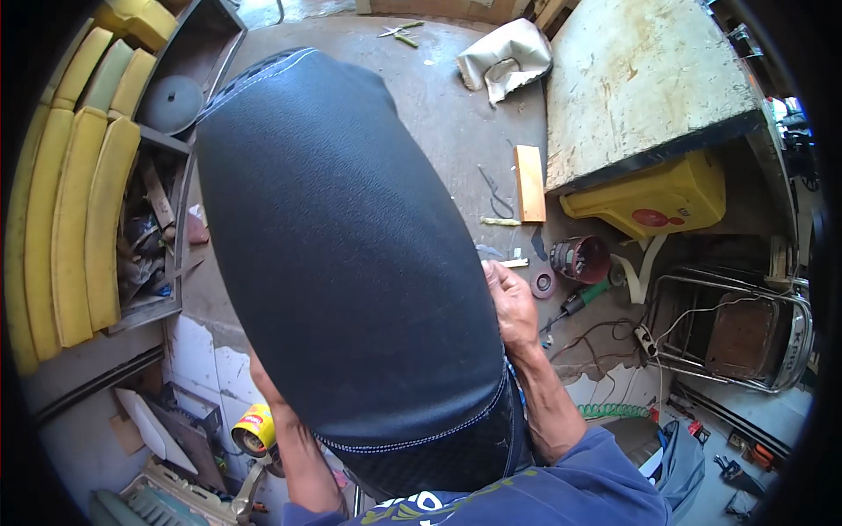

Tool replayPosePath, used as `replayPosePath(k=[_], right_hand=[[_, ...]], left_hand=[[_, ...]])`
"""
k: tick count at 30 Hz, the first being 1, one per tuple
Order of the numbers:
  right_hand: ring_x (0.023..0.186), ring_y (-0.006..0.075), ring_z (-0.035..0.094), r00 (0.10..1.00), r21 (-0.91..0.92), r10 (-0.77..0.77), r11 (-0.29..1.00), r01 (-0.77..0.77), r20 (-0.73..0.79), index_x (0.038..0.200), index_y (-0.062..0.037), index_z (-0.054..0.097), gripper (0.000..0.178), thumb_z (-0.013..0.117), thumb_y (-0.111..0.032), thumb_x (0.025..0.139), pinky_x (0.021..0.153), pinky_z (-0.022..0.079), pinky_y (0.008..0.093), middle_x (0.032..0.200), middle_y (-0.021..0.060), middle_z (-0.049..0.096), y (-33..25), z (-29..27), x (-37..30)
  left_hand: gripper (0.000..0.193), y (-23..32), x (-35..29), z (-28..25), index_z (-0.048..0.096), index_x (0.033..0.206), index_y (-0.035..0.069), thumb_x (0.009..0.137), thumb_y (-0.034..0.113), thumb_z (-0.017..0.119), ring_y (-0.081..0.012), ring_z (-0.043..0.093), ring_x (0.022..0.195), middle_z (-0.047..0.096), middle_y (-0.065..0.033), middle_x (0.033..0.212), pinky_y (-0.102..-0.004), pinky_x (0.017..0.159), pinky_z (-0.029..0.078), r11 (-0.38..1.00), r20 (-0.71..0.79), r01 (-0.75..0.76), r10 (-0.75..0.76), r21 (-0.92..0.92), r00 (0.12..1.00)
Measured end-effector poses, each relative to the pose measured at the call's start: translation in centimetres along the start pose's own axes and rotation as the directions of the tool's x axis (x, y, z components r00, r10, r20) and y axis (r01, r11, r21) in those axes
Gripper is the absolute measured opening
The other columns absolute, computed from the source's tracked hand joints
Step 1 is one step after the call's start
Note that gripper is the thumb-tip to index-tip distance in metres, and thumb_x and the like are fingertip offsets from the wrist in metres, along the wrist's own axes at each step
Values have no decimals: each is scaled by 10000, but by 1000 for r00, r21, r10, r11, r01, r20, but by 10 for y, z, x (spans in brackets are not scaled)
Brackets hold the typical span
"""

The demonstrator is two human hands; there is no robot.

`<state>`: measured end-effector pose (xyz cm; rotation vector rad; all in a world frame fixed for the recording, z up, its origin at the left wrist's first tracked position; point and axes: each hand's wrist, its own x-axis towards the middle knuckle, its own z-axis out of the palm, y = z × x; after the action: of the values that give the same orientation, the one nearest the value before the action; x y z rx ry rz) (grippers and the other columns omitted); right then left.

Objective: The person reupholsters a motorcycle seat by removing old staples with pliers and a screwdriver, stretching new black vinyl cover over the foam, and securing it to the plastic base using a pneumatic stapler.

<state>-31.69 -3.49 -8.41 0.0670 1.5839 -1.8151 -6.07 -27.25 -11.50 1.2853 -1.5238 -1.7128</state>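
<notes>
A long black motorcycle seat [351, 228] with a textured cover and white stitching stands tilted in front of me, its near end against my body. At its right edge is my right hand [511, 307], with the fingers closed and thumb pressed at the rim of the cover. My left hand [266, 383] reaches behind the seat's lower left side. The seat hides its fingers, so their grip cannot be made out.
Yellow foam pads [74, 219] are stacked at the left beside a shelf [162, 307]. A worn workbench [649, 79] stands at the right, with a yellow container [658, 197] under it. Pliers [401, 34], a wooden block [529, 184] and cables [605, 333] lie on the floor.
</notes>
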Motion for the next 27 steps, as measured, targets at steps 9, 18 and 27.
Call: replayPosePath(k=[9,18,27], right_hand=[[849,83,652,999,-199,-33,979,32,-3,1186,33,700,446,496,-357,1115,751,538,240,1032,43,737,-8,-23,-13],[1023,129,685,987,-67,31,998,-20,155,1321,24,609,402,650,-262,1041,926,543,283,1207,81,710,-48,-62,-102],[1089,184,677,988,-49,31,999,-24,151,1401,45,525,609,769,-263,936,1017,513,335,1271,106,682,-56,-47,-154]], left_hand=[[625,38,-14,22,593,1353,-17,1087,526,435,-171,690,1000,696,-104,1174,-333,873,585,877,213,311,-247,-365,945],[409,43,-92,-41,664,1190,4,1004,367,694,-100,674,865,707,-11,1003,-263,801,550,901,463,391,-270,-187,844],[561,88,-162,-11,644,1186,-31,910,430,804,-101,649,960,702,-38,1059,-272,868,526,895,514,326,-135,-303,847]])
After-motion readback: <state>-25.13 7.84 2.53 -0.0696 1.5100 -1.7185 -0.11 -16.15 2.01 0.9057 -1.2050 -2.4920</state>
